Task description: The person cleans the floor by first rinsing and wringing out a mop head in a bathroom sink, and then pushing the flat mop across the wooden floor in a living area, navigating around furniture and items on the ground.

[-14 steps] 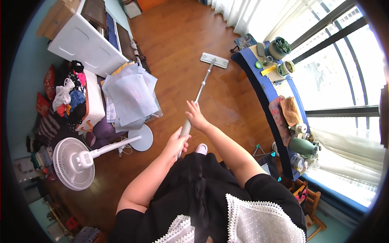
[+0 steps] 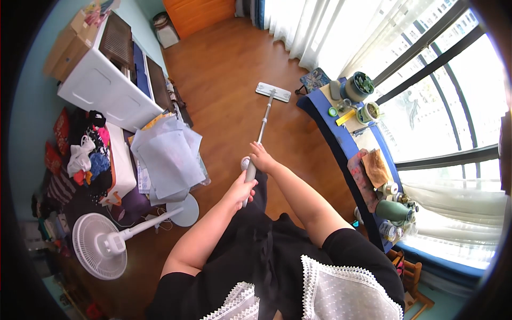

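A flat mop with a long grey pole (image 2: 261,130) reaches away from me across the wooden floor (image 2: 224,80). Its white rectangular head (image 2: 273,92) lies flat on the boards near a blue bench. My right hand (image 2: 261,158) grips the pole higher up. My left hand (image 2: 241,192) is closed around the pole's near end, just below the right hand. I wear black clothes with a white lace panel.
A blue bench (image 2: 341,144) along the window holds plant pots, jars and cloths. On the left stand a white cabinet (image 2: 101,88), a heap of bags and clothes (image 2: 160,154) and a tipped white fan (image 2: 104,245). White curtains (image 2: 320,32) hang by the windows.
The mop head sits slightly further out toward the bench, and both hands have slid forward with the pole.
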`<state>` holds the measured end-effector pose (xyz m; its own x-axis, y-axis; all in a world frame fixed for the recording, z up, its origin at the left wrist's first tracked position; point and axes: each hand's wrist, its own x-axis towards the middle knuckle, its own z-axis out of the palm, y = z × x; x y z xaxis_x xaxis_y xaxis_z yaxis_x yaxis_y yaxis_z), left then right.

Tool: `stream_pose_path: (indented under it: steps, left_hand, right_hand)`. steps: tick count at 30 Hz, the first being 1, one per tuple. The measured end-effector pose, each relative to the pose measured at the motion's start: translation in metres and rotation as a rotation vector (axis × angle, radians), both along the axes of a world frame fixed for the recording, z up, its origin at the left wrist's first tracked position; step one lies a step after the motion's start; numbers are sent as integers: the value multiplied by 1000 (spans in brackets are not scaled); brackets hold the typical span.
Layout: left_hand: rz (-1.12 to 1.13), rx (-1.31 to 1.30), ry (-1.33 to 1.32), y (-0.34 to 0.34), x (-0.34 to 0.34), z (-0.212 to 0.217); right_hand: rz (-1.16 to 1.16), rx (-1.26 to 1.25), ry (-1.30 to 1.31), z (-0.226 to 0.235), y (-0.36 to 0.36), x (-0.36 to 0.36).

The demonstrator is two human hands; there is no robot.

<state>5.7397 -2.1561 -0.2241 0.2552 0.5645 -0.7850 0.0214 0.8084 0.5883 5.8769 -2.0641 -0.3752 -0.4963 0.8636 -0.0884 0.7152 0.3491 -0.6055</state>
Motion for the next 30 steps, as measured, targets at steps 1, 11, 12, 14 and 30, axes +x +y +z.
stream_pose_path:
  steps: [1,11,12,14,30]
  left_hand:
    - [-12,2,-11,15,3,-4]
    - [-166,-37,-17,206,-14,-11]
    - [-153,-58,-21,225,-15,-6]
    - [-207,-52,-12,266,-13,-7]
    - [-345,-35,125,495,9,-4]
  right_hand:
    - [-12,2,-11,-14,12,12]
    - [154,176,-174,-9,189,17]
    - [175,151,-219,-3,206,17]
    - [62,34,-138,5,238,17]
    - [-56,31,36,-5,443,69]
